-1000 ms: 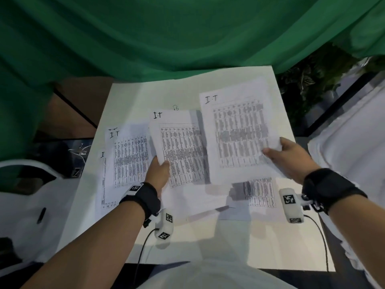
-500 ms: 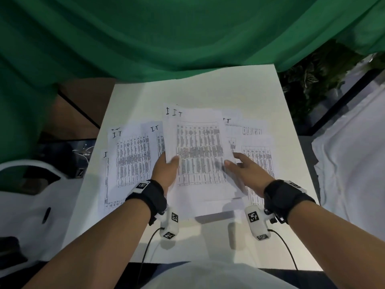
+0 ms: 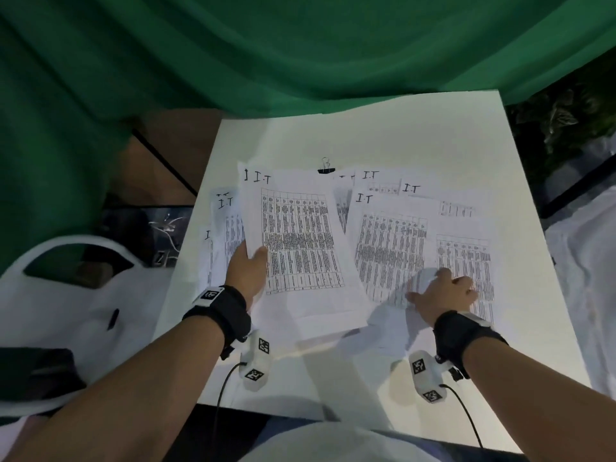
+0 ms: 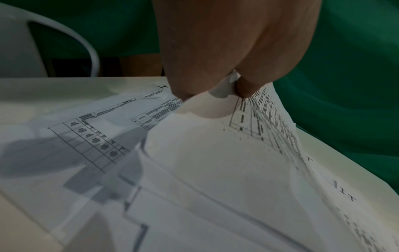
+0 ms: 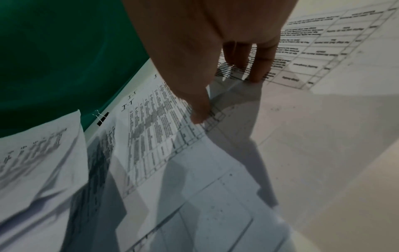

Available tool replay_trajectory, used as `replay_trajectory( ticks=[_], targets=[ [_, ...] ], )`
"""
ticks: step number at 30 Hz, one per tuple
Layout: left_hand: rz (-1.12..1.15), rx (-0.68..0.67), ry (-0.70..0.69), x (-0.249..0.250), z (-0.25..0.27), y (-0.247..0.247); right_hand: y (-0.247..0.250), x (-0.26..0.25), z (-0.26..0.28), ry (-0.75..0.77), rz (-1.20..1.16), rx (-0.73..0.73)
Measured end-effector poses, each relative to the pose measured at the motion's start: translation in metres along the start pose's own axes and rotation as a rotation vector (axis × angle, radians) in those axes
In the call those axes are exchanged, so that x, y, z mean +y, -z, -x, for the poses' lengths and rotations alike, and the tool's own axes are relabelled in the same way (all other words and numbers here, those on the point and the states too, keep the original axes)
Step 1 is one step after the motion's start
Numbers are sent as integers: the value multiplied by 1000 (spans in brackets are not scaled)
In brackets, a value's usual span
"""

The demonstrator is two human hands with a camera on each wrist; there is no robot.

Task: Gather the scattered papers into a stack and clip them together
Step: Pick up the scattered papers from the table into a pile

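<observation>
Dim, cool light falls from above; soft shadows of the arms lie on the table (image 3: 416, 135). The head view bends at its edges. Both wrist views are noisy, blurred near the lens, with smeared print.

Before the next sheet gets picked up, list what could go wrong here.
1. The left hand pinches the gathered stack by one edge only; the sheets already fan and sag, so some may slip from that grip.
2. The right hand presses overlapping loose sheets; dragging one could crumple or shift others.
3. The binder clip lies at the stack's far edge and might get knocked away.
</observation>
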State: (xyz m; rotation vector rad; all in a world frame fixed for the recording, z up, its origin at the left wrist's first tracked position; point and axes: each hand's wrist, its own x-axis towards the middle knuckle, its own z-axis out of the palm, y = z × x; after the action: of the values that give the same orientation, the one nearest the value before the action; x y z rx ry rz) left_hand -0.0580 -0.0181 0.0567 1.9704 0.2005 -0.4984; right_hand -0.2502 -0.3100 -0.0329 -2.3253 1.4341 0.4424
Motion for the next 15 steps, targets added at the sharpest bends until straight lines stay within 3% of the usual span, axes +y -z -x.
replay_trajectory(
  ticks=[3, 7, 15],
  targets=[
    [-1, -7, 3, -7, -12, 16, -1, -6, -2, -5, -68, -6],
    [-19, -38, -4, -8, -24, 27, 3, -3, -3, -20, -349, -72],
    [-16, -68, -3, -6, -45, 36, 45, -5, 0, 62, -379, -22]
  ],
)
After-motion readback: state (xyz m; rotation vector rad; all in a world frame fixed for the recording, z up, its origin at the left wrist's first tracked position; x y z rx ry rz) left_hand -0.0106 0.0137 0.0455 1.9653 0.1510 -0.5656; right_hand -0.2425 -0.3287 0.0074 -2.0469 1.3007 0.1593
